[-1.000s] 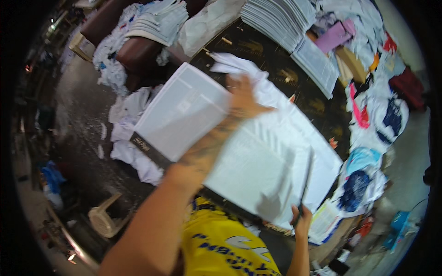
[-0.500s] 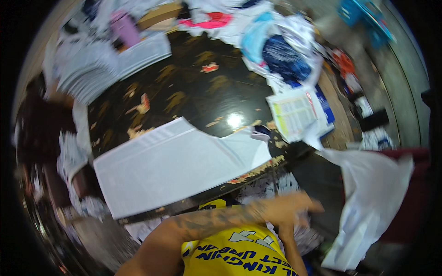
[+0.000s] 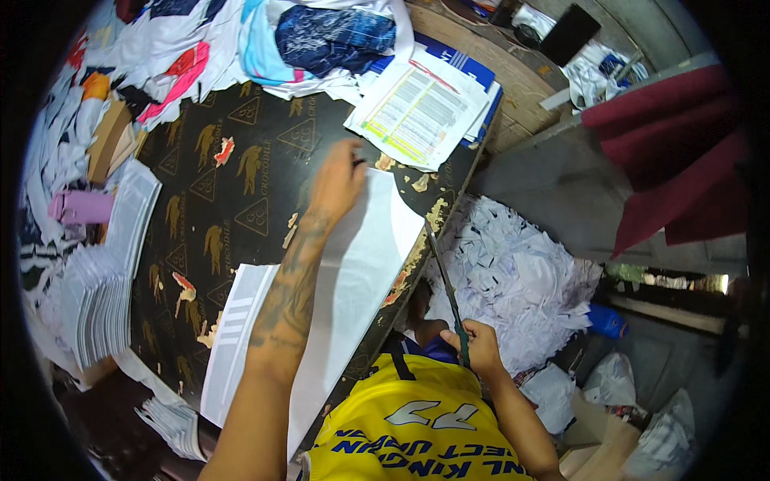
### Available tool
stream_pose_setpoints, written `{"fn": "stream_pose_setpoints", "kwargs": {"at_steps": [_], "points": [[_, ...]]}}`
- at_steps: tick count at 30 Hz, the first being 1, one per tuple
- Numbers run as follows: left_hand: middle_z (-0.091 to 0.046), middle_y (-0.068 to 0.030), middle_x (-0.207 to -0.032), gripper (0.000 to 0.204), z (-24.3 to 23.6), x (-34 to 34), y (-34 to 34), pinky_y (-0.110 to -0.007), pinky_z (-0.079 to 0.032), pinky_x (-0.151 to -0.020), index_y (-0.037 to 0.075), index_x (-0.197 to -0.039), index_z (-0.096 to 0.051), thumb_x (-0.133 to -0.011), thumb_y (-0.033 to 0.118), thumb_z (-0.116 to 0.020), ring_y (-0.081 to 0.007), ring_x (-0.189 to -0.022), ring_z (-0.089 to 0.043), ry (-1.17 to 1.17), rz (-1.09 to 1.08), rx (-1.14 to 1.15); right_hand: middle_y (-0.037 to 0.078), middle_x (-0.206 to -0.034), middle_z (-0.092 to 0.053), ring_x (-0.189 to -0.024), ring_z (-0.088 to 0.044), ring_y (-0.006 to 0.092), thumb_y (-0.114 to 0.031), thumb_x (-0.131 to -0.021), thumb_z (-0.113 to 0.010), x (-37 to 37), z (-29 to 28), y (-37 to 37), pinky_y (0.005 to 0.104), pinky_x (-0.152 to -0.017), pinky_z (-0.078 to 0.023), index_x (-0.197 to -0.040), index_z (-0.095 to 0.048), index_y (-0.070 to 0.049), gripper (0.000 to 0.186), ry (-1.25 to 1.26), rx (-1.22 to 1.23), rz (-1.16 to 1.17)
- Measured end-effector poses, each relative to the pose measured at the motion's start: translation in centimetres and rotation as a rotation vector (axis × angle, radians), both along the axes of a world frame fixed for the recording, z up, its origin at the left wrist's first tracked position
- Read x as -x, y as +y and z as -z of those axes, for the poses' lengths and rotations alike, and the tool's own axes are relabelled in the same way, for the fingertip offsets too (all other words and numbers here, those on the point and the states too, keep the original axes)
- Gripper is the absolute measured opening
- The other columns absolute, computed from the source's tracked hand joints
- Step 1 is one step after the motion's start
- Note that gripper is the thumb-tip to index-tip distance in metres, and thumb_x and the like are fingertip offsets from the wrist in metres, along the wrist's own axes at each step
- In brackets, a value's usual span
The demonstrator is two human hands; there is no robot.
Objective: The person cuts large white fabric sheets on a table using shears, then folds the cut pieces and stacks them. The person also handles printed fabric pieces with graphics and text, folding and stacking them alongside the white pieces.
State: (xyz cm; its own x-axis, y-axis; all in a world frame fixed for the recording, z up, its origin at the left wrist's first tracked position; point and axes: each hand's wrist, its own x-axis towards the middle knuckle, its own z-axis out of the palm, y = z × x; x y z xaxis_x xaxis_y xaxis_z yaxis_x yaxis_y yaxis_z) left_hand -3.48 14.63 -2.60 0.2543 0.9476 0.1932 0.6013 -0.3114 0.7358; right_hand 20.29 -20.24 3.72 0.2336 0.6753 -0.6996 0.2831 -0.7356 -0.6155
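A dark printed tabletop (image 3: 241,200) fills the middle, ringed with heaps of clothing and stacked white pieces. Your left hand (image 3: 337,180) lies flat, fingers spread and together pressing down on the far end of a white sheet stack (image 3: 353,272) that runs along the table's right edge toward you. Your right hand (image 3: 473,345) sits off the table edge near your yellow shirt, fingers clamped around the handle of long scissors (image 3: 445,280), blades pointing up toward the sheet's corner. Beyond your left hand lies a printed paper form (image 3: 417,108). On the floor to the right, a pile of white scraps (image 3: 513,272) spreads out, with a cardboard box (image 3: 593,425) of bagged things nearby.
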Motion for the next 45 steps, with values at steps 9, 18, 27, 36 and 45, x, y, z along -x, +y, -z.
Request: {"fn": "stream_pose_setpoints", "kwargs": {"at_steps": [9, 18, 27, 36, 45], "points": [[-0.064, -0.0077, -0.111, 0.019, -1.0, 1.5, -20.7, -0.047, -0.041, -0.096, 0.008, -0.091, -0.074, -0.084, 0.02, -0.087, -0.0323, -0.112, -0.056, 0.139, 0.053, 0.143, 0.009, -0.109, -0.069, -0.103, -0.062, 0.0211, -0.041, -0.096, -0.083, 1.0, -1.8, -7.3, 0.0374, -0.092, -0.05, -0.131, -0.064, -0.006, 0.053, 0.256, 0.241, -0.096], [-0.067, -0.0083, -0.116, 0.011, -1.2, 2.6, -20.5, -0.047, -0.038, -0.101, 0.008, -0.096, -0.079, -0.092, 0.017, -0.079, -0.0306, -0.116, -0.056, 0.217, 0.082, 0.129, -0.002, -0.086, -0.051, -0.083, -0.049, 0.0119, -0.038, -0.096, -0.08, 6.7, 4.1, -3.7, 0.032, -0.073, -0.043, -0.104, -0.061, -0.007, 0.038, 0.228, -0.018, -0.082], [-0.059, -0.0095, -0.128, 0.031, 0.7, 6.5, -20.5, -0.05, -0.029, -0.108, 0.009, -0.119, -0.065, -0.093, 0.025, -0.07, -0.032, -0.125, -0.05, 0.304, 0.093, 0.008, -0.006, -0.076, -0.048, -0.073, -0.046, 0.0101, -0.039, -0.094, -0.086, 9.0, 2.4, 0.8, 0.0302, -0.067, -0.042, -0.085, -0.059, -0.007, 0.043, 0.261, 0.053, 0.04], [-0.059, -0.0113, -0.131, 0.037, 1.6, 6.6, -20.9, -0.052, -0.028, -0.109, 0.008, -0.121, -0.065, -0.092, 0.031, -0.067, -0.034, -0.128, -0.049, 0.302, 0.068, 0.012, -0.005, -0.07, -0.05, -0.068, -0.045, 0.0076, -0.039, -0.095, -0.087, 10.4, 1.6, 2.9, 0.0291, -0.061, -0.041, -0.08, -0.063, -0.004, 0.044, 0.248, 0.196, 0.046], [-0.06, -0.0107, -0.131, 0.039, 1.0, 6.8, -21.2, -0.051, -0.029, -0.108, 0.009, -0.122, -0.065, -0.092, 0.034, -0.066, -0.0333, -0.127, -0.051, 0.297, 0.07, 0.036, 0.006, -0.067, -0.061, -0.065, -0.056, 0.0154, -0.057, -0.086, -0.088, 12.2, 1.8, 5.8, 0.0348, -0.066, -0.05, -0.082, -0.069, 0.001, 0.061, 0.228, 0.061, 0.113]]}}
